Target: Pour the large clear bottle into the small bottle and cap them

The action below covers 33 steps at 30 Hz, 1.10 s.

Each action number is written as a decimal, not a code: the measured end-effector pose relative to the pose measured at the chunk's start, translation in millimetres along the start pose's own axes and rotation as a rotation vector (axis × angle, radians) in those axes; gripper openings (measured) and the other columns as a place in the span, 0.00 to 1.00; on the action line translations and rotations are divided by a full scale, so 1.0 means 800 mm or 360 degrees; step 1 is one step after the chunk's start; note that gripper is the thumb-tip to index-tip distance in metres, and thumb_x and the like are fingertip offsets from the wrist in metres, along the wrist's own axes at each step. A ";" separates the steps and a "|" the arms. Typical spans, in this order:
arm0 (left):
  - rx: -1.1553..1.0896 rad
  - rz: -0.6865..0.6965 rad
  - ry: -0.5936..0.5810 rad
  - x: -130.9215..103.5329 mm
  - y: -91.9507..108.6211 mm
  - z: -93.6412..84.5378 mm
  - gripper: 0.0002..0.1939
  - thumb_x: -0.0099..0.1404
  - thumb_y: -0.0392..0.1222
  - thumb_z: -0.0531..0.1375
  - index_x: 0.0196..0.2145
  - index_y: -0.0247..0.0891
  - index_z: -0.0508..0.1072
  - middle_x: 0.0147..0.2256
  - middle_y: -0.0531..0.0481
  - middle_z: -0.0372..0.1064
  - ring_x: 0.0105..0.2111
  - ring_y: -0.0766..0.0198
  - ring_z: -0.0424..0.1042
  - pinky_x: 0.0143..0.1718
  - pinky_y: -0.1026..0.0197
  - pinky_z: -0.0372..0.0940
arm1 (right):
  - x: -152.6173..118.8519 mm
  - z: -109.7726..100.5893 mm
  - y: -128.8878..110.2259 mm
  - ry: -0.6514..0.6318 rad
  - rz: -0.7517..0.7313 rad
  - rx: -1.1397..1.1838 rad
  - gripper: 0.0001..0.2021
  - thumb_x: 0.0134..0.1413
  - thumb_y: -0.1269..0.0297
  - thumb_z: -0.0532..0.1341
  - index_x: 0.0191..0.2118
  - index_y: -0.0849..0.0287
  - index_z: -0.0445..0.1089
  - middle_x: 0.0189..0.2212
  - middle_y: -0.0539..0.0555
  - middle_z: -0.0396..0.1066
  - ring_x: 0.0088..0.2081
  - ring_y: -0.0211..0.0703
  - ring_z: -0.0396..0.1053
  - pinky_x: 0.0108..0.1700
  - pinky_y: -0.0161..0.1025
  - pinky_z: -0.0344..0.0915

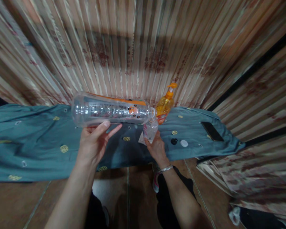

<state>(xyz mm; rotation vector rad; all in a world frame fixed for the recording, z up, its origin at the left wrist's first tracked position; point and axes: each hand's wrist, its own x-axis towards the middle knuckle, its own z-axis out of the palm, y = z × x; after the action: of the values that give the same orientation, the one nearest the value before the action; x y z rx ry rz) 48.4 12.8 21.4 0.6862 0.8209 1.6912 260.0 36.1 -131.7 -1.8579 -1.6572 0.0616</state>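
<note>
A large clear plastic bottle (105, 109) with an orange-edged label lies sideways in the air, its mouth pointing right. My left hand (94, 140) grips it from below, the thumb on its near side and one finger stretched along it. A small clear plastic bottle (152, 127) stands roughly upright under the big bottle's mouth, and the two necks meet or nearly meet. My right hand (157, 146), with a bracelet at the wrist, is wrapped round the small bottle. Something white shows by its base. Whether liquid runs between the bottles I cannot tell.
An orange pump bottle (165, 106) stands just behind the small bottle. A black cap (174, 141) and a white cap (184, 143) lie to the right, with a dark phone (212, 131) farther right. The blue-green cloth (47, 152) covers the surface; a patterned curtain (133, 47) hangs behind.
</note>
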 end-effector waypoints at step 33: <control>0.0033 0.0008 -0.0022 0.001 -0.002 -0.001 0.14 0.43 0.36 0.77 0.25 0.41 0.76 0.24 0.56 0.73 0.36 0.57 0.77 0.48 0.40 0.75 | 0.007 -0.015 -0.015 -0.0004 0.0215 0.0333 0.40 0.53 0.50 0.66 0.64 0.70 0.53 0.50 0.71 0.75 0.48 0.61 0.77 0.48 0.49 0.72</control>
<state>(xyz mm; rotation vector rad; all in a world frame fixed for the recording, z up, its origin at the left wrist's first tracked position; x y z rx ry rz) 48.3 13.9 20.0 0.7140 0.8286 1.6825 255.9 36.4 -114.5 -1.8063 -1.4649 0.2838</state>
